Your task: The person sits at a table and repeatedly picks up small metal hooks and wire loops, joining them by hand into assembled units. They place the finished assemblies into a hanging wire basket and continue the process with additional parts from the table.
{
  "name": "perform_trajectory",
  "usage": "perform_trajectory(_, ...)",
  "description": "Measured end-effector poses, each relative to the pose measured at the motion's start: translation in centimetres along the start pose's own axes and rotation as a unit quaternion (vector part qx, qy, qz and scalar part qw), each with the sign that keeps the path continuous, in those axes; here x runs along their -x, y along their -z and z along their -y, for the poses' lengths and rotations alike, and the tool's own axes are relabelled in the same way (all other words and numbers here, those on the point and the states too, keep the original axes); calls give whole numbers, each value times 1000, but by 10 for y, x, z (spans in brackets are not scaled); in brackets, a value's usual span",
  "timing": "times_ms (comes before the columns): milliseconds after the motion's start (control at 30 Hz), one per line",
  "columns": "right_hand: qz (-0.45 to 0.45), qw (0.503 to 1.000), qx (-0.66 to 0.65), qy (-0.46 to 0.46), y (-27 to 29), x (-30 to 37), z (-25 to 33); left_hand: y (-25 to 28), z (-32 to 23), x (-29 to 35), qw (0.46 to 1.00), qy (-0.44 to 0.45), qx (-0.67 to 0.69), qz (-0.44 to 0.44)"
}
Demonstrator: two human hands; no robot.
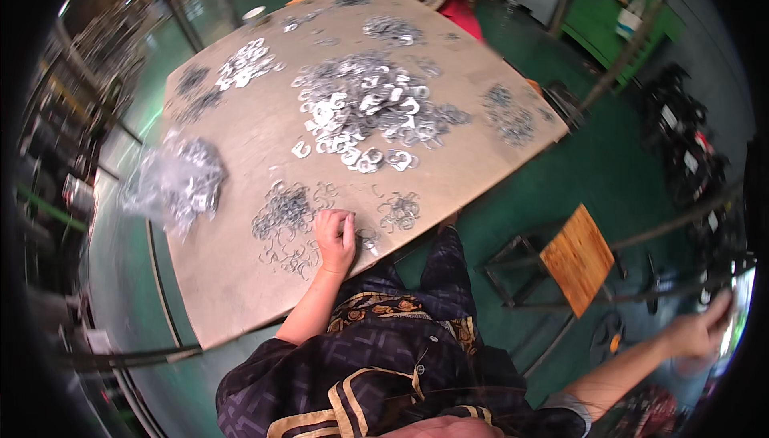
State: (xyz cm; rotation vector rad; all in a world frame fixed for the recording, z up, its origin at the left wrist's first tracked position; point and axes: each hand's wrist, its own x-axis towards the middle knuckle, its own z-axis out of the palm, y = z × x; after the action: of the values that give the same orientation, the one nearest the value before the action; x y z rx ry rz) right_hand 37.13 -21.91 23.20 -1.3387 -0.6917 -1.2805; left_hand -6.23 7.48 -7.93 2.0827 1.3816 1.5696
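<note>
My left hand [335, 239] rests at the near edge of the table with its fingers curled in; whatever it holds, if anything, is hidden. Just left of it lies a heap of small, thin, curved metal clips [284, 212]. A smaller scatter of like curved pieces [399, 212] lies to its right. My right hand [698, 334] is stretched far out to the right, off the table, beside a bright patch at the picture's rim. Motion smears its fingers. Mid-table, a big pile of shiny flat metal rings [368, 109] spreads out.
More metal pieces [244, 65] lie in groups around the table [240, 278]. A clear plastic bag [180, 181] of parts sits at the left edge. A wooden-topped stool [578, 258] stands on the green floor to my right. A green cabinet [613, 5] is at the back right.
</note>
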Motion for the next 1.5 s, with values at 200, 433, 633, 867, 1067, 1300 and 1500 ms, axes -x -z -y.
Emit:
perform_trajectory(200,524,815,-219,-117,-161,186,73,11,4,-15,994,-5,-75,76)
perform_trajectory(433,711,633,-286,-106,-229,385,114,-37,8,-59,920,-219,-190,266)
perform_trajectory(633,669,694,-264,-42,-245,442,152,-19,-2,-51,861,-137,-245,424)
perform_trajectory(867,668,725,-167,1,-245,451,164,-11,-25,-31,951,50,-45,300)
perform_trajectory(1067,650,738,-180,4,-244,455,162,4,26,-46,933,84,-299,183)
perform_trajectory(1300,631,743,-219,-49,-239,448,162,24,18,-43,973,92,-174,121)
perform_trajectory(1500,630,698,-303,-154,-243,461,145,7,4,-40,964,57,-157,208)
